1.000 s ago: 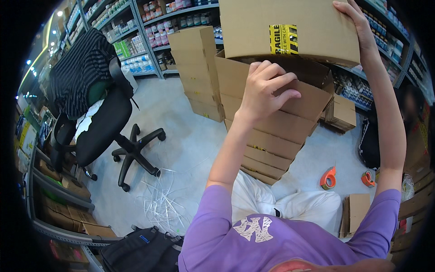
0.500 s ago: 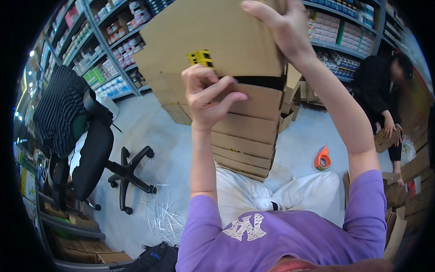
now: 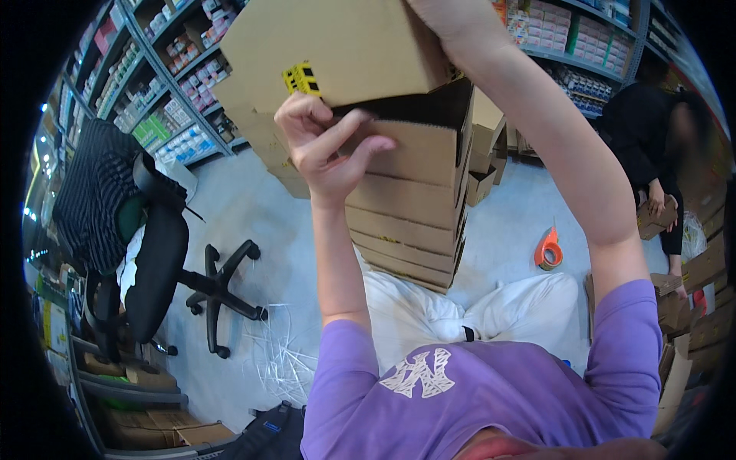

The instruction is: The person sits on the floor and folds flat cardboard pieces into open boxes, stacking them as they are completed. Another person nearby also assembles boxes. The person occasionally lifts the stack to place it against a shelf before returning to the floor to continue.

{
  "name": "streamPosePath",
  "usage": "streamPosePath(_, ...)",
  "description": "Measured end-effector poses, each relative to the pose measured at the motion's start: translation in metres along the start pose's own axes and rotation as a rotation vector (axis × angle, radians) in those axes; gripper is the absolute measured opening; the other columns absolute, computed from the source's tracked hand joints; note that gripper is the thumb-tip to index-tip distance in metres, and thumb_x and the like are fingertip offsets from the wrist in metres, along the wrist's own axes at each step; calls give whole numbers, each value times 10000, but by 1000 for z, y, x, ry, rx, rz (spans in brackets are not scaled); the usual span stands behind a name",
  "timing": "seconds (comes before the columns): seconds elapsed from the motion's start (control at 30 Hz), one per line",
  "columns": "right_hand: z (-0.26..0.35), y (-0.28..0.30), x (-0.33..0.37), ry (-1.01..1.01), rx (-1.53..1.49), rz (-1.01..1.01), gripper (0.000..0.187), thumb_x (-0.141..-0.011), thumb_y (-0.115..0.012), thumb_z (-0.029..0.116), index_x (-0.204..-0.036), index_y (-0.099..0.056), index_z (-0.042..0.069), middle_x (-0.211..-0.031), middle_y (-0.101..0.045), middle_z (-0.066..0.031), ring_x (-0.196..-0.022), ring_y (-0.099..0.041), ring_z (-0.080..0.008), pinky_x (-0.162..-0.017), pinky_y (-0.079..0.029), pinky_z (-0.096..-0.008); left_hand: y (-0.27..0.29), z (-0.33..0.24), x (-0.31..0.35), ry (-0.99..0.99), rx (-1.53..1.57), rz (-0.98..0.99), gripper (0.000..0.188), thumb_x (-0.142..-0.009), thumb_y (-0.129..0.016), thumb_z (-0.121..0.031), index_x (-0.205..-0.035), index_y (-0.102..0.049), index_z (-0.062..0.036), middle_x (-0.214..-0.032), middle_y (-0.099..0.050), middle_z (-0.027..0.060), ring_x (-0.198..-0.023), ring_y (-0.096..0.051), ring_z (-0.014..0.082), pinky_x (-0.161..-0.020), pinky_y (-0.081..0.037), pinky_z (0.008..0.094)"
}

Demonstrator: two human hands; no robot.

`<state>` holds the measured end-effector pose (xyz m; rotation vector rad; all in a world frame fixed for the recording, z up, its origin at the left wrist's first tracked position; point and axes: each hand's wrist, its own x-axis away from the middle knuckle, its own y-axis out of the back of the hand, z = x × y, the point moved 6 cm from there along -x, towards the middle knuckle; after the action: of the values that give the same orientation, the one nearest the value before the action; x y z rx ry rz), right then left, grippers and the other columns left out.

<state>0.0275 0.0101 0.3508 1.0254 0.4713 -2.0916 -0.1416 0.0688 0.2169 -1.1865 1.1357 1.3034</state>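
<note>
A tan cardboard box [image 3: 345, 46] with a yellow-and-black label stands tilted atop a tall stack of cardboard boxes [image 3: 406, 203]. Between it and the panel below, a dark gap widens toward the right. My left hand [image 3: 326, 146] is closed at the box's lower front edge, fingers curled, index fingertip at the gap and thumb over the panel beneath. Against the box's upper right edge is my right hand [image 3: 452, 27], gripping it; its fingertips are cut off by the top of the picture.
An orange tape dispenser [image 3: 548, 249] lies on the floor beyond my right knee. To the left stand a black office chair [image 3: 157, 268] and loose white straps [image 3: 284, 360]. A person in black [image 3: 640, 146] holds a small box at right. Stocked shelves [image 3: 567, 57] line the back.
The upper box and both hands have shifted up and left in the view. The gap under the box looks wider. My right hand is now partly out of the picture.
</note>
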Motion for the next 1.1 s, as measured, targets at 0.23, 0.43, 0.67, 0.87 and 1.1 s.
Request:
streamPosePath(0.23,-14,-19,3,66,-475,80,616,-750,-746,134,-1296,-470,58,-1132,-583,-95,-1014,-579,-177,-852,-494,-305,3,9,2,-62,49,12,479,-449,-932,-300,-846,-780,-79,-1093,-434,47,-1191,-412,311,-1006,-355,442)
streamPosePath(0.43,-10,-16,1,38,-534,97,661,-734,-752,110,-1321,-450,75,-1122,-580,-102,-996,-586,-194,-837,-506,-320,-6,8,-2,-80,23,-6,450,-456,-928,-303,-828,-781,-94,-1101,-428,56,-1189,-410,293,-989,-358,427)
streamPosePath(0.67,-23,-12,17,70,-561,64,698,-789,-691,103,-1415,-381,101,-1145,-580,-102,-1028,-578,-183,-892,-489,-338,5,2,-2,-38,-54,-67,450,-446,-912,-358,-774,-751,-95,-948,-338,37,-971,-399,248,-844,-382,388)
streamPosePath(0.87,-56,5,14,266,-489,252,774,-802,-687,151,-1476,-313,93,-1400,-460,-111,-1273,-460,-234,-1034,-407,-359,4,-10,-2,-27,-52,-52,363,-476,-912,-296,-772,-769,-142,-933,-345,28,-983,-410,255,-831,-412,388)
streamPosePath(1.1,-64,33,21,412,-190,343,969,-717,-727,385,-1532,-271,126,-1313,-544,-80,-1225,-516,-222,-1067,-396,-361,76,46,-21,198,169,-264,699,-736,-772,-406,-1337,-532,-141,-1357,-415,117,-1265,-411,295,-1039,-372,444)
